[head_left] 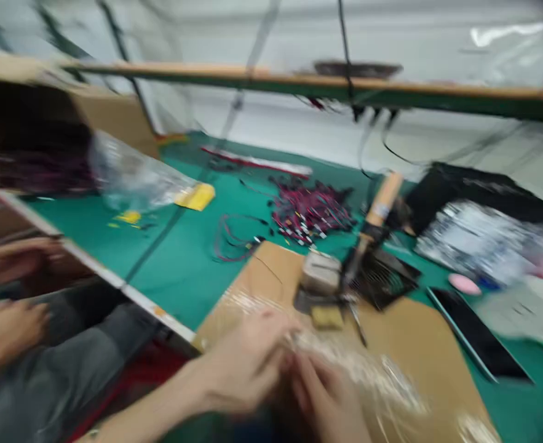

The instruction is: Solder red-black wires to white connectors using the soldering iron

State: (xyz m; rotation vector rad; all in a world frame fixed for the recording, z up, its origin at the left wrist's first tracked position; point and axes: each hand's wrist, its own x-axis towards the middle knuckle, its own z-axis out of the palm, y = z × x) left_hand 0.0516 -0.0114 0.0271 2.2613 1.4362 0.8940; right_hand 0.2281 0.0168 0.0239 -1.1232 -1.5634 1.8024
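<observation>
My left hand [253, 360] and my right hand [321, 391] meet at the near edge of a cardboard sheet [419, 344] covered partly with clear plastic film. The fingers of both hands are drawn together at the fingertips; what they pinch is too small and blurred to make out. Just beyond them on the cardboard lie a yellow sponge [326, 317], a grey block [321, 272] and a soldering iron stand with a wooden-handled tool [382, 203] rising from it. Behind the cardboard is a pile of red and black wires [312, 209].
A phone [478, 335] and silver bags [474, 237] lie on the right. At left are an open box [114, 117], a plastic bag [137, 175] and a yellow label [196, 197]. Another person's hands [10, 326] and legs are at far left. A shelf [275, 83] spans the back.
</observation>
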